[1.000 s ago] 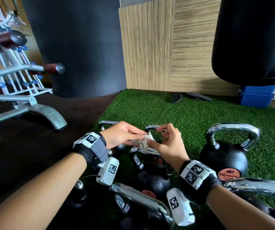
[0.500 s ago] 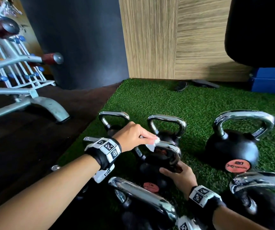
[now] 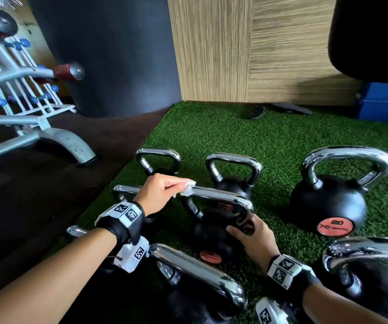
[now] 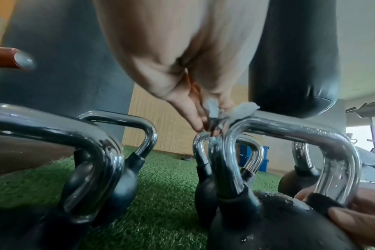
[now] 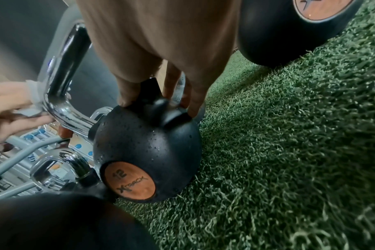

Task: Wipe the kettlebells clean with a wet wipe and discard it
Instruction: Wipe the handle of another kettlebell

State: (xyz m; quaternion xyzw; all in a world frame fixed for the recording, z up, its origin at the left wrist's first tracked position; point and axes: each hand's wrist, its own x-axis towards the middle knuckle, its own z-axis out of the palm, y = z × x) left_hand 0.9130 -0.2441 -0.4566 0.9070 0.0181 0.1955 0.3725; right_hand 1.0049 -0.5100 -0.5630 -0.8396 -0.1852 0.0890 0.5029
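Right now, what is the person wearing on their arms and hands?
Both forearms are bare, with no sleeves or gloves. The left hand and right hand each have a black wrist strap carrying a white band of black-and-white square markers. A white camera housing with another marker hangs under the left wrist, a thin cable beside it.

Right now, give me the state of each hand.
Left hand: pinching the crumpled white wet wipe against a chrome kettlebell handle.
Right hand: fingers curled around the black 12 kettlebell, where handle meets body.
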